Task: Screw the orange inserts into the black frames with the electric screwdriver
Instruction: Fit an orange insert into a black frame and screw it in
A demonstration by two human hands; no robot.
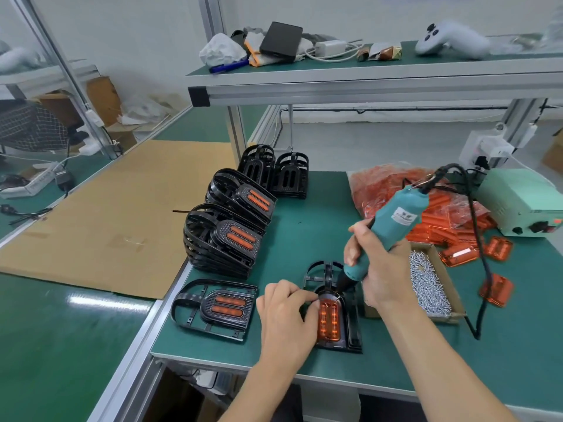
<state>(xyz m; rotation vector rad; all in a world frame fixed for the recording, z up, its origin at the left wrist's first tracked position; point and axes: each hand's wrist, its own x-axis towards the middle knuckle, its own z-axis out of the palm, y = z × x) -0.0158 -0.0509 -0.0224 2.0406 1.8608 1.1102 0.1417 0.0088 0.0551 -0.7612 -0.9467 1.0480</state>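
Low in the frame's centre, on the green surface [304, 208]: a black frame [338, 309] lying flat with an orange insert [328, 319] seated in it. Left hand [285, 315] curled at the frame's left edge, fingertips pinching and steadying insert and frame. Right hand [377, 266] clamped round the teal electric screwdriver [393, 229], bit angled down onto the insert's top end. Step in hand, by the look of it: driving a screw at that upper point. Next move likely calls for a fresh screw from the cardboard box of screws [429, 284] just right, then re-seating the bit squarely. Left of centre, one finished frame [213, 306] lying flat, stacked frames [225, 236] behind. Right of centre, a bag of orange inserts [380, 190] and a pale green power unit [524, 205]. Upper frame, a cluttered shelf [365, 77]; far left, a cardboard sheet [106, 214].
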